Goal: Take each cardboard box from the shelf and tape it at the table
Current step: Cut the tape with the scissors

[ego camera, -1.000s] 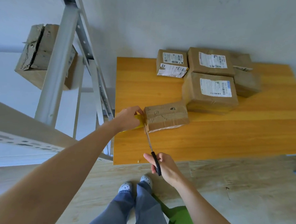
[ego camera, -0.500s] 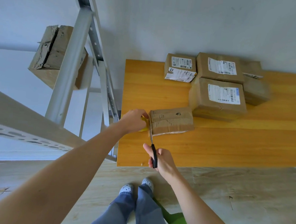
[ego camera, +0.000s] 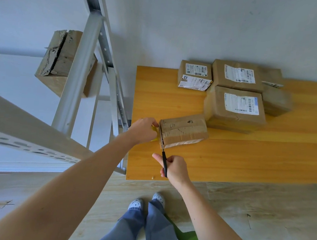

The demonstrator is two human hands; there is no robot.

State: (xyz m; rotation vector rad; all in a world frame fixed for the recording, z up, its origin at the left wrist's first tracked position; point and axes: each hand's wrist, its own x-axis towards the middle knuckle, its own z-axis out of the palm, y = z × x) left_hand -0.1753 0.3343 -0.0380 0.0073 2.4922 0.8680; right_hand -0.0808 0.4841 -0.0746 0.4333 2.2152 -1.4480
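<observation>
Desk (ego camera: 226,158): the box (ego camera: 183,130) lies near its left edge, long axis running left to right, slightly skewed, right end toward the stacked boxes (ego camera: 233,106). Its left end faces my left grip (ego camera: 144,128), which curls round the yellow tape roll (ego camera: 154,128) just beside that end. Right grip (ego camera: 175,168), nearer the front edge, holds the scissors (ego camera: 164,163). The blades point away from me, crosswise to the box, reaching its near left corner. Judgement: the cut falls there, between roll and box.
</observation>
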